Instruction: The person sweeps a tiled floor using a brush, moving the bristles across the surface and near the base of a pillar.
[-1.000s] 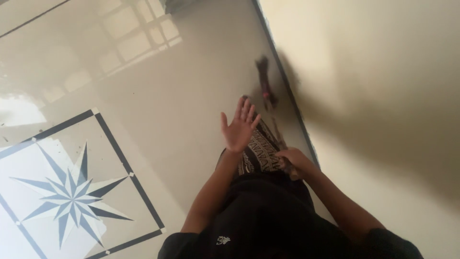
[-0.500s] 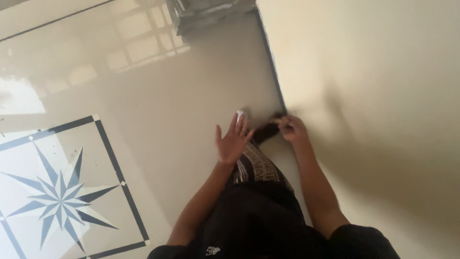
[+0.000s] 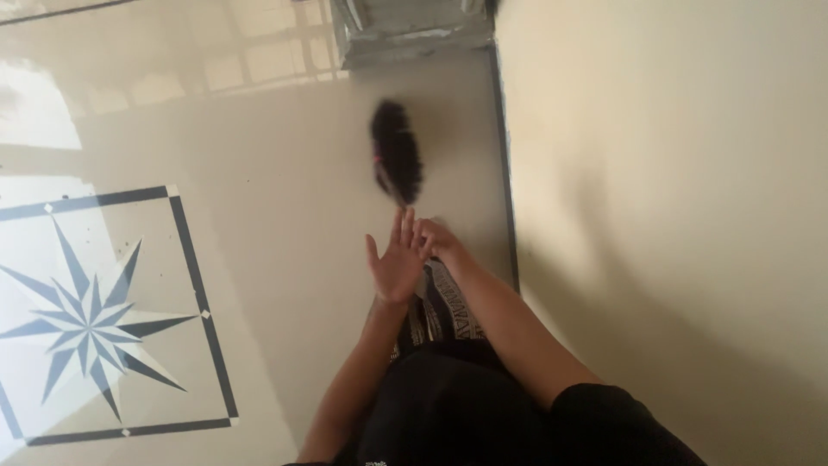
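Glossy cream floor [image 3: 259,155] beside our wall [image 3: 673,173], our right hand [image 3: 434,237] gripping a dark broom [image 3: 397,162], our left hand [image 3: 395,263] spread open, empty.

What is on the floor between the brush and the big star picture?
Nothing: in the head view only bare, shiny beige floor lies between the dark brush and the star pattern.

Glossy smooth tiled floor [image 3: 285,155], matt painted wall [image 3: 673,173], dark bristly broom [image 3: 396,162].

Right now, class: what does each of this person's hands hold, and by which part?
The right hand grips a dark broom by the narrow handle end below its bristles. The left hand is open and holds nothing.
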